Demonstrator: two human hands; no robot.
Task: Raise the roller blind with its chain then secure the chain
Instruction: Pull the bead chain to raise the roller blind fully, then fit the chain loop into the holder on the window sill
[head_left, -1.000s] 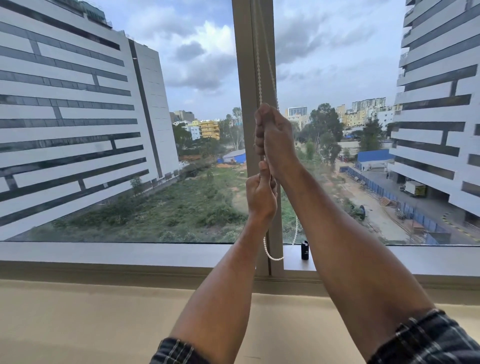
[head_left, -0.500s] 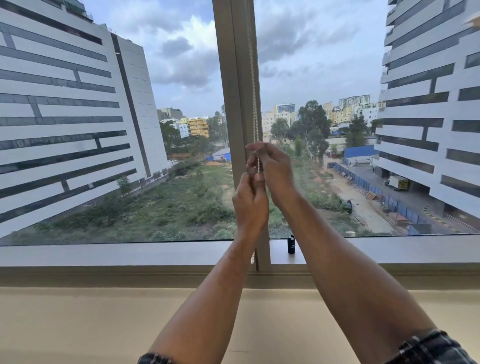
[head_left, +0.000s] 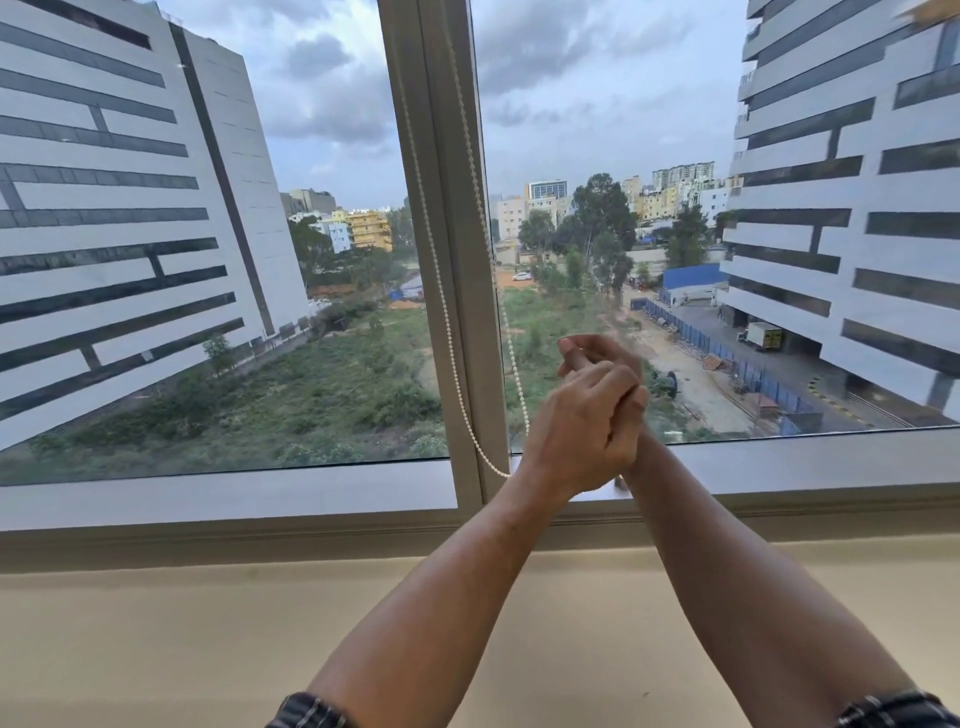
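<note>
So both hands are bunched together just right of the window's centre post, down near the sill. The left hand (head_left: 576, 436) is in front, back of the hand toward the camera, fingers curled over the right hand (head_left: 597, 358), which sits behind and a bit higher with its fingertips poking out on the far side. It looks like they're clasped on each other or working something small between them, but honestly I can't tell whether any chain is pinched in there; the left hand blocks that whole spot.

The bead chain (head_left: 457, 358) hangs down the centre post (head_left: 441, 208) in two strands that meet in a loop at the bottom, just left of the left wrist. The loop runs behind the wrist, so whether it touches the hands is hidden too. It hangs slack rather than pulled tight, so my guess is nobody's hauling on it right now.

No blind fabric shows anywhere in the glass, so I'd say the raising part is done and what's left is securing the chain. There's a small dark thing peeking out right under the hands on the window sill (head_left: 779, 467), mostly covered, can't say what it is. If it's a chain holder, that would explain why the hands are parked so low there.
</note>
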